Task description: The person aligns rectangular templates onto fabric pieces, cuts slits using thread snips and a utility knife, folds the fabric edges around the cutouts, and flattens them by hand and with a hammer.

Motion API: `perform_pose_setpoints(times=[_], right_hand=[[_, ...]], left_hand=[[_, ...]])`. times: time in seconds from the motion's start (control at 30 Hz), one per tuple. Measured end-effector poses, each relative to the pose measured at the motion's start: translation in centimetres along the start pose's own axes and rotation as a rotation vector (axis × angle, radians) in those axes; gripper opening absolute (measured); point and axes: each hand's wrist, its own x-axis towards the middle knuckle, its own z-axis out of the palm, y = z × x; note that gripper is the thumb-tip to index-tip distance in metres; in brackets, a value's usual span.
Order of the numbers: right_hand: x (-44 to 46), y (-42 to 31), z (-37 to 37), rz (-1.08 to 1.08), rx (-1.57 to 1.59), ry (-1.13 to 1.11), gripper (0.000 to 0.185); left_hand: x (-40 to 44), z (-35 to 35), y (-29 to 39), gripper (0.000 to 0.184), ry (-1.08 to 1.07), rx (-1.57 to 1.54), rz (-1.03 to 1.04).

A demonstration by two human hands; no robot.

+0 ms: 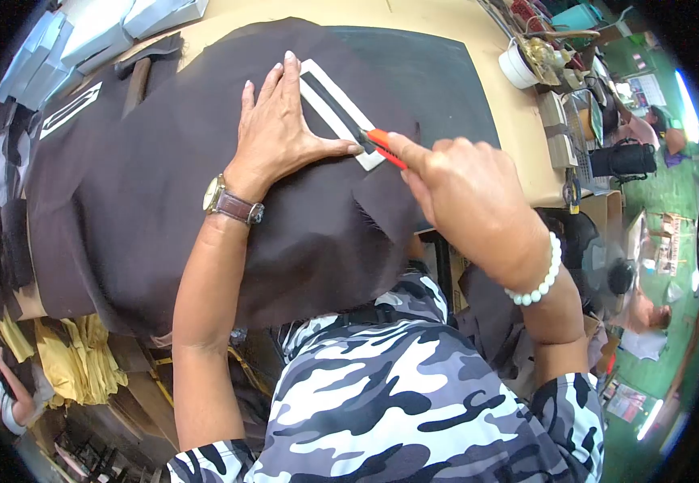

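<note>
My right hand (pixel 462 189) is closed around an orange-red utility knife (pixel 381 146). The knife's tip meets the inner opening of a white rectangular frame (pixel 327 103), near its lower end. That frame lies on a wide dark brown sheet of leather-like material (pixel 172 193). Spread flat, my left hand (pixel 281 133) presses on the sheet beside the frame, its thumb reaching across the frame's lower part. Under the sheet a dark green cutting mat (pixel 438 88) shows at the right. The blade's exact contact is too small to make out.
A second white frame piece (pixel 72 110) and a hammer-like tool (pixel 138 80) lie at the left. White stacks (pixel 96 32) stand at the back left. A white bucket (pixel 517 66) and scissors (pixel 572 193) are at the right edge. Yellow material (pixel 81 358) hangs below left.
</note>
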Motion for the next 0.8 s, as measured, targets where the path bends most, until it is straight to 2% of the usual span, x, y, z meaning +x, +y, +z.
perform_pose_setpoints(times=[0.1, 0.2, 0.27, 0.33, 0.4, 0.47, 0.53, 0.63, 0.73, 0.8], right_hand=[[-1.8, -0.1, 0.4, 0.026, -0.026, 0.012, 0.029], [-2.5, 0.4, 1.4, 0.06, 0.089, 0.047, 0.031], [-2.9, 2.2, 1.5, 0.106, 0.281, 0.047, 0.029], [-2.8, 5.8, 4.4, 0.093, 0.603, 0.195, 0.035], [-2.0, 7.7, 4.6, 0.275, 0.93, 0.195, 0.035], [0.0, 9.1, 7.2, 0.43, 0.86, 0.454, 0.035], [2.2, 10.2, 8.1, 0.658, 0.739, 0.512, 0.032], [5.7, 12.8, 12.3, 0.665, 0.397, 0.776, 0.031], [6.5, 13.9, 13.1, 0.691, 0.359, 0.682, 0.029], [6.2, 14.1, 13.6, 0.681, 0.227, 0.722, 0.028]], left_hand=[[0.2, 0.0, 0.0, 0.126, -0.011, 0.019, -0.003], [0.4, -0.1, 0.3, 0.12, -0.018, 0.093, 0.015], [0.5, -0.4, 0.6, 0.115, -0.029, 0.111, 0.034], [0.8, -0.6, -0.1, 0.108, 0.0, -0.027, 0.108], [1.0, -1.2, 0.5, 0.094, 0.096, -0.264, 0.053], [1.3, -2.3, 0.3, 0.081, 0.097, -0.433, -0.113], [2.0, -3.5, -1.3, 0.073, 0.131, -0.128, -0.109], [2.8, -5.6, -8.3, 0.07, 0.011, 0.195, -0.112], [2.6, -7.1, -12.5, 0.075, -0.004, 0.368, -0.327], [1.4, -7.4, -12.6, 0.076, -0.065, 0.336, -0.356]])
